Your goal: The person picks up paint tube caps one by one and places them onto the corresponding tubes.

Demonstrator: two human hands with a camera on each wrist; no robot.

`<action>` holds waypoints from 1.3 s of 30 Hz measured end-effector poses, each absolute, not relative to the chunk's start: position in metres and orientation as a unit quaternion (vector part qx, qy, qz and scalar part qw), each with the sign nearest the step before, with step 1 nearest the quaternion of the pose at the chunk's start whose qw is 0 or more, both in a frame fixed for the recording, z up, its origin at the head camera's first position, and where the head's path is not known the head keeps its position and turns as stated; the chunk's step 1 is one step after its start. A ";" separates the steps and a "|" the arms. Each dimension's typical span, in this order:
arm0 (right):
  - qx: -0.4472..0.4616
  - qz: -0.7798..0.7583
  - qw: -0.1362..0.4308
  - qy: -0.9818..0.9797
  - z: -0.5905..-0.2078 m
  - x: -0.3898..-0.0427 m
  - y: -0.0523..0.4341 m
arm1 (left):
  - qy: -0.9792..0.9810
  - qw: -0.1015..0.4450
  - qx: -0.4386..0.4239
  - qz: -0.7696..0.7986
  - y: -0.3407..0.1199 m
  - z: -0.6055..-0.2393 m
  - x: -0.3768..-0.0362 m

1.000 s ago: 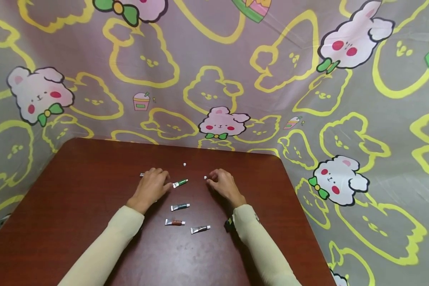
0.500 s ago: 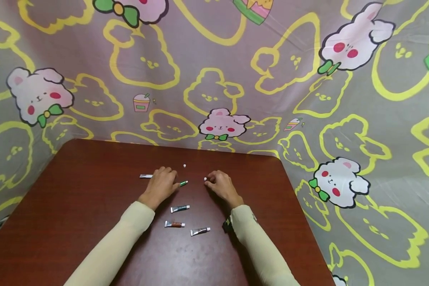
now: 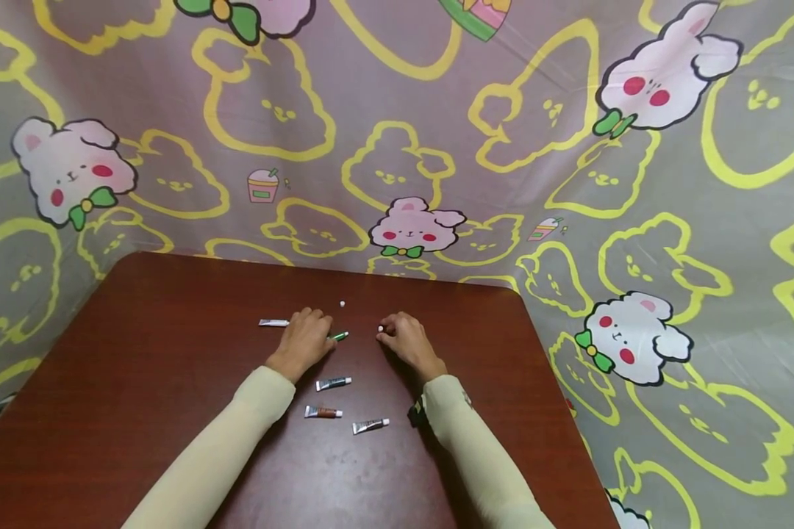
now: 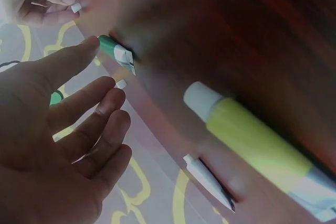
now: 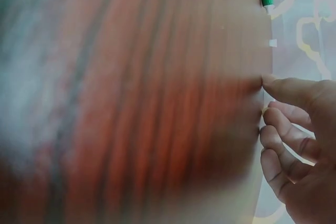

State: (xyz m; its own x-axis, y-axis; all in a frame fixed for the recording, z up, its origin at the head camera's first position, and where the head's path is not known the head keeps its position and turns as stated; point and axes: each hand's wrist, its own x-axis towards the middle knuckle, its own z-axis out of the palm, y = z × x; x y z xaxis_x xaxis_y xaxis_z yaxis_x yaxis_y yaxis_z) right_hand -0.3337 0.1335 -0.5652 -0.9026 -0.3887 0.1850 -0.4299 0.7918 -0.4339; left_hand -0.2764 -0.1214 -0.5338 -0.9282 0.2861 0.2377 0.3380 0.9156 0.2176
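My left hand point(image 3: 307, 338) reaches over a small green paint tube point(image 3: 340, 336), partly hidden in the head view. In the left wrist view its thumb tip is right at the green tube's end, with the other fingers loosely bent and apart. Opposite, my right hand point(image 3: 412, 344) has its fingertips right at a small white cap point(image 3: 380, 329); the left wrist view shows that cap beside the thumb and forefinger. In the right wrist view a gap shows between thumb and forefinger. A second white cap point(image 3: 342, 303) lies farther back on the table.
A white tube point(image 3: 273, 323) lies left of the left hand. A yellow tube point(image 4: 257, 145) with a white cap lies close to the left wrist. Nearer on the brown table point(image 3: 139, 382) are dark teal point(image 3: 334, 383), brown point(image 3: 323, 412) and black point(image 3: 370, 426) tubes. Patterned cloth point(image 3: 410, 162) hangs behind.
My left hand has moved right, over the green tube, uncovering the white tube. The right hand's fingertips have drawn slightly closer around the white cap, which stays in place.
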 end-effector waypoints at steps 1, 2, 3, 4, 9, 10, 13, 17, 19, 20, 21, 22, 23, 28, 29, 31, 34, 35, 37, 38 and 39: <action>0.218 0.240 0.045 -0.945 -0.565 -0.333 0.133 | -0.974 0.101 -0.161 -0.126 -0.121 -0.534 -0.277; 0.220 0.240 0.048 -0.944 -0.565 -0.333 0.133 | -0.974 0.100 -0.161 -0.123 -0.120 -0.533 -0.278; 0.221 0.238 0.049 -0.944 -0.565 -0.333 0.133 | -0.974 0.101 -0.162 -0.121 -0.119 -0.533 -0.278; 0.223 0.235 0.051 -0.945 -0.565 -0.332 0.132 | -0.974 0.100 -0.162 -0.119 -0.118 -0.533 -0.279; 0.232 0.224 0.064 -0.944 -0.567 -0.332 0.132 | -0.974 0.106 -0.167 -0.108 -0.113 -0.537 -0.282; 0.232 0.223 0.066 -0.944 -0.568 -0.332 0.132 | -0.974 0.108 -0.168 -0.105 -0.112 -0.538 -0.282; 0.234 0.218 0.069 -0.945 -0.568 -0.333 0.132 | -0.974 0.114 -0.169 -0.101 -0.110 -0.542 -0.283; 0.237 0.216 0.069 -0.945 -0.567 -0.331 0.133 | -0.975 0.113 -0.166 -0.095 -0.110 -0.545 -0.283; 0.238 0.218 0.070 -0.944 -0.566 -0.329 0.133 | -0.976 0.113 -0.164 -0.091 -0.111 -0.546 -0.283; 0.240 0.218 0.072 -0.943 -0.565 -0.329 0.133 | -0.976 0.114 -0.164 -0.089 -0.111 -0.546 -0.283; 0.240 0.219 0.074 -0.943 -0.564 -0.328 0.133 | -0.976 0.116 -0.164 -0.086 -0.111 -0.547 -0.283; 0.240 0.218 0.076 -0.943 -0.563 -0.327 0.133 | -0.976 0.117 -0.165 -0.085 -0.111 -0.547 -0.283; 0.239 0.219 0.078 -0.943 -0.562 -0.327 0.133 | -0.975 0.119 -0.165 -0.085 -0.111 -0.547 -0.283; 0.231 0.218 0.079 -0.945 -0.558 -0.323 0.135 | -0.973 0.127 -0.171 -0.084 -0.111 -0.548 -0.283; 0.230 0.221 0.075 -0.945 -0.557 -0.322 0.135 | -0.973 0.130 -0.173 -0.083 -0.111 -0.549 -0.283; 0.224 0.228 0.067 -0.945 -0.556 -0.320 0.136 | -0.972 0.134 -0.176 -0.081 -0.111 -0.550 -0.283; 0.215 0.240 0.056 -0.945 -0.553 -0.318 0.137 | -0.971 0.135 -0.181 -0.082 -0.112 -0.550 -0.282; 0.213 0.243 0.057 -0.945 -0.553 -0.317 0.138 | -0.970 0.135 -0.182 -0.083 -0.112 -0.550 -0.282; 0.211 0.242 0.063 -0.945 -0.552 -0.315 0.139 | -0.970 0.133 -0.184 -0.085 -0.113 -0.549 -0.280; 0.211 0.242 0.066 -0.945 -0.551 -0.314 0.140 | -0.970 0.134 -0.186 -0.086 -0.113 -0.548 -0.280; 0.211 0.242 0.070 -0.945 -0.551 -0.313 0.140 | -0.969 0.136 -0.188 -0.086 -0.114 -0.548 -0.279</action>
